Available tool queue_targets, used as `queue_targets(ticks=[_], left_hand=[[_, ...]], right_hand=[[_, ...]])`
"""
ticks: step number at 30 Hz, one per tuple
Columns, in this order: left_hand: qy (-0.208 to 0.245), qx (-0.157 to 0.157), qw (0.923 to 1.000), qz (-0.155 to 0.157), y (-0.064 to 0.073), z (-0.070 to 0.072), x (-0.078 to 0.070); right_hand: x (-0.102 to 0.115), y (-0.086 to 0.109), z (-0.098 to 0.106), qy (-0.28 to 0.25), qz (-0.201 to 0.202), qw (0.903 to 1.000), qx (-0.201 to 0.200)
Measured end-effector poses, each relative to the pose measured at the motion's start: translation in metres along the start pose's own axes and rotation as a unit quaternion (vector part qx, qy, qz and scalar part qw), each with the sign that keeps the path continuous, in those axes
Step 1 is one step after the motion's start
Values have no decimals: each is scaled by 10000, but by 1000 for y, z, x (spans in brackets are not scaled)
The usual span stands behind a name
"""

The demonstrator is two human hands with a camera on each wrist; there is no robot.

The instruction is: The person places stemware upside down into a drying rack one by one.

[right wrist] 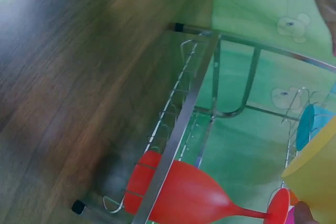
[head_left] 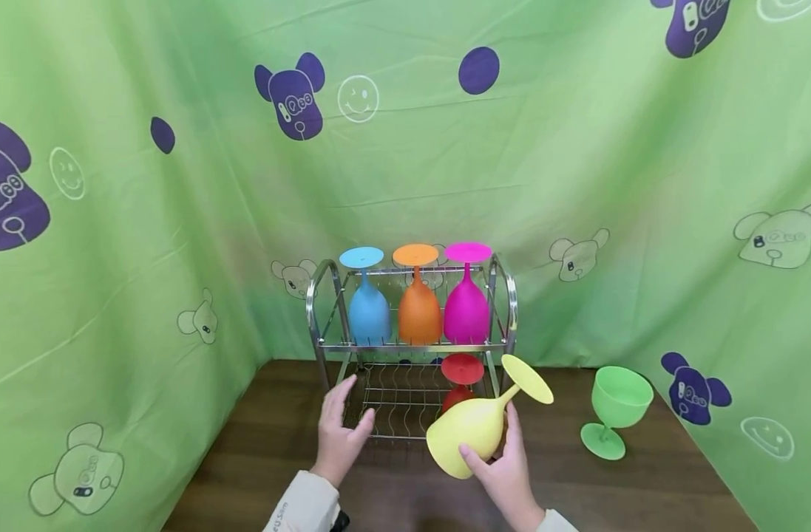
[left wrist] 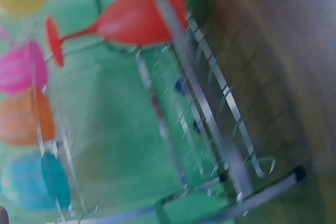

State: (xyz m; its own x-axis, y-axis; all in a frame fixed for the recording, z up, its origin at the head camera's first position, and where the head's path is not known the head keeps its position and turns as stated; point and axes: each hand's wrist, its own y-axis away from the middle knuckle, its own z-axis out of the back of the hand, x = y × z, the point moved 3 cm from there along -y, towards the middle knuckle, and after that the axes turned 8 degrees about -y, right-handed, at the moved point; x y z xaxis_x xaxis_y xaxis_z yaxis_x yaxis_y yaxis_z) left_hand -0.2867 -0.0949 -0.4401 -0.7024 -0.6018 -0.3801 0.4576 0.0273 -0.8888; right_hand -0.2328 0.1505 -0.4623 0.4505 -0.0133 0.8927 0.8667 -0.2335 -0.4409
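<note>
My right hand (head_left: 509, 473) grips a yellow goblet (head_left: 468, 432) by its bowl, tilted with the rim toward the lower left and the foot up to the right. My left hand (head_left: 341, 437) is held with thumb and fingers apart, near the left front of a two-tier metal rack (head_left: 412, 349), holding nothing. On the upper tier a blue goblet (head_left: 370, 314), an orange goblet (head_left: 419, 314) and a magenta goblet (head_left: 467, 314) stand upside down in a row. A red goblet (right wrist: 194, 190) stands upside down at the right of the lower tier, partly hidden by the yellow one in the head view.
A green goblet (head_left: 621, 399) stands upright on the dark wooden table (head_left: 551, 480), right of the rack. Green printed cloth (head_left: 412, 170) hangs behind and along both sides.
</note>
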Motion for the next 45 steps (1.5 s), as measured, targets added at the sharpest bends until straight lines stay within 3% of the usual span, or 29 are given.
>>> queue_targets(ticks=[3, 8, 12, 15, 17, 19, 24, 31, 36, 41, 45], left_hand=[[55, -554, 9981, 281, -9, 9, 7], [246, -1080, 9860, 1250, -14, 16, 6], [269, -977, 9749, 1981, -19, 23, -1], [710, -773, 9576, 2683, -16, 21, 20], [1119, -683, 9455, 2982, -9, 18, 38], [1385, -514, 9386, 3117, -1, 14, 53], [1420, -15, 9409, 3075, 1, 12, 61], [1357, 262, 9191, 3690, -16, 4, 74], [1378, 385, 9158, 3752, -31, -1, 77], [1734, 639, 9034, 3869, -42, 1, 84], [1829, 803, 9007, 3859, -49, 4, 88]], right_hand=[[-1, 0, 0, 513, 104, 9986, 118], [-6, -3, 3, 1283, 557, 9899, 223], [-15, -5, 6, 1611, 1006, 9815, 228], [-21, -4, 6, 1811, 1110, 9769, 226], [-23, -3, 5, 1941, 1133, 9742, 228], [-26, 0, 4, 2067, 1198, 9708, 206], [-34, 4, 3, 2202, 1577, 9625, 159], [-48, 4, -5, 2589, 2016, 9442, 296], [-55, 4, -11, 2785, 2171, 9338, 574], [-61, 0, -18, 3075, 2589, 9098, 1033], [-61, -9, -23, 3164, 2878, 8958, 1208]])
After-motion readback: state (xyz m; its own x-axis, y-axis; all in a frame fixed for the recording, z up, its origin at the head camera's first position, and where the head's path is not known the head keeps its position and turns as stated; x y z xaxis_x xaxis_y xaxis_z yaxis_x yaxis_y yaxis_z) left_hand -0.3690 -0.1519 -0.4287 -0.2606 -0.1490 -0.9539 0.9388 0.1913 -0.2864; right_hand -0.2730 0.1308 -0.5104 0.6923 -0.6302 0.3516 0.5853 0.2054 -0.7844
